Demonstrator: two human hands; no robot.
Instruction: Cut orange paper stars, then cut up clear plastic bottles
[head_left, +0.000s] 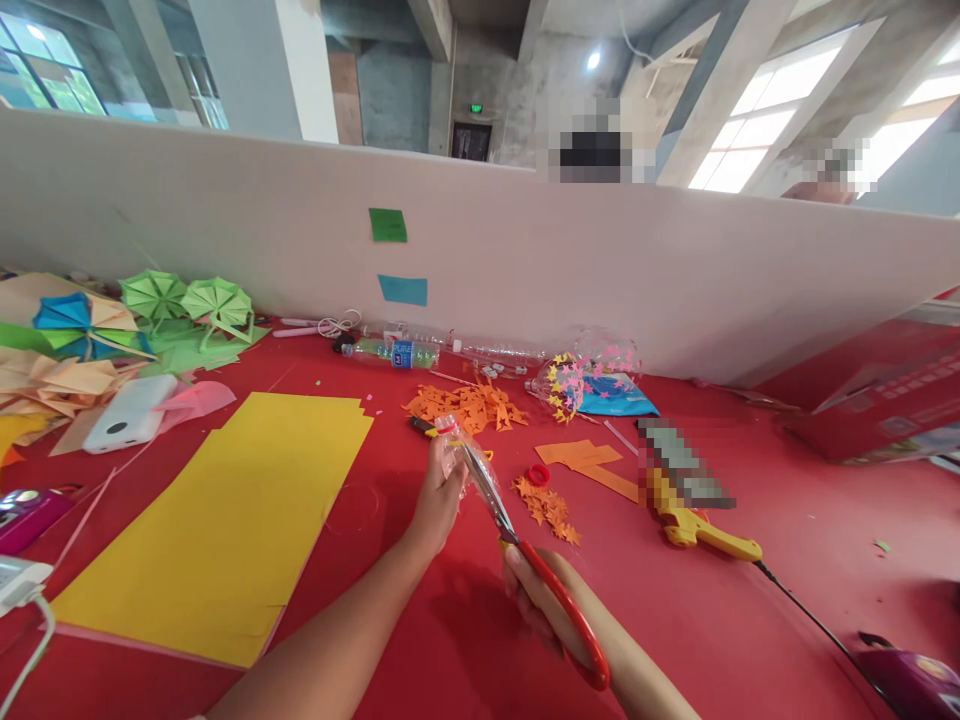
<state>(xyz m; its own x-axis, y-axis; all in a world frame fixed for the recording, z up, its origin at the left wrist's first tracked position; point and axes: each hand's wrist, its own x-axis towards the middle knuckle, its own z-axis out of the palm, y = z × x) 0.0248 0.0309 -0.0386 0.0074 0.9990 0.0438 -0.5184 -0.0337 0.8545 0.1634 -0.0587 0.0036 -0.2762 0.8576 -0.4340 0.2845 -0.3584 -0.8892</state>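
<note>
My left hand (441, 500) is closed around a clear plastic bottle piece (457, 448) with a red ring at its neck. In my right hand (536, 590) is a pair of scissors with red handles (566, 600), its blades pointing up and left against the clear plastic. Whether the blades are fully closed I cannot tell. Just beyond my hands lies a pile of orange paper stars (472, 405). A smaller group of orange stars (551, 512) and a red bottle ring (538, 475) lie to the right of the blades.
Yellow paper sheets (225, 520) lie at left, beyond them green paper fans (217, 305) and a white device (131, 415). A yellow glue gun (701, 530) with its cord is at right. Plastic bottles (397, 352) and a star-covered clear piece (562, 388) line the white partition (487, 240).
</note>
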